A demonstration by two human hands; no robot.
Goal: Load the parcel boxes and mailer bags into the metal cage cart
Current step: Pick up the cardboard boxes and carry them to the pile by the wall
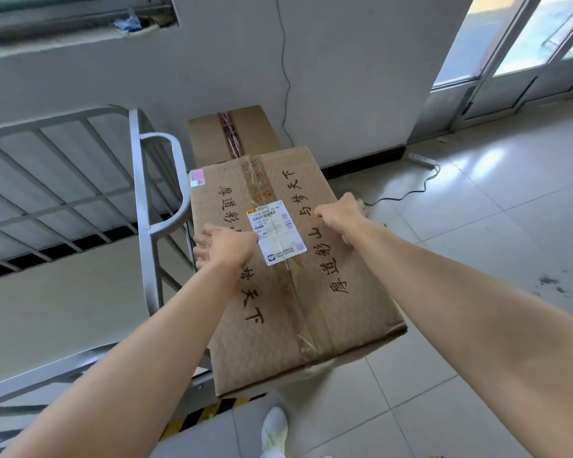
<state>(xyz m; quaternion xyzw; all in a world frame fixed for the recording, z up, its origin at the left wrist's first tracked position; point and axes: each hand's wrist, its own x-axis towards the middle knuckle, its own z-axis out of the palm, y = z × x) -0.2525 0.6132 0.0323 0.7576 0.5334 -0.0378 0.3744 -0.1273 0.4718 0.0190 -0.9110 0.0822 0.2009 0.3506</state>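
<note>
A large brown cardboard parcel box (pixel 338 309) with black printed characters, a taped seam and a white shipping label fills the middle of the view, just right of the metal cage cart (pixel 146 206). My left hand (pixel 224 244) reaches over the box's left edge with its fingers curled down the side. My right hand (pixel 339 214) grips the box's right edge the same way. A second taped cardboard box (pixel 205 140) stands behind it against the wall. No mailer bags are in view.
The cart's grey barred side and looped handle (pixel 176 180) stand at left. A white power strip (pixel 420 160) and its black cable lie on the tiled floor at right. A glass door is at far right. My white shoe (pixel 273 428) is below the box.
</note>
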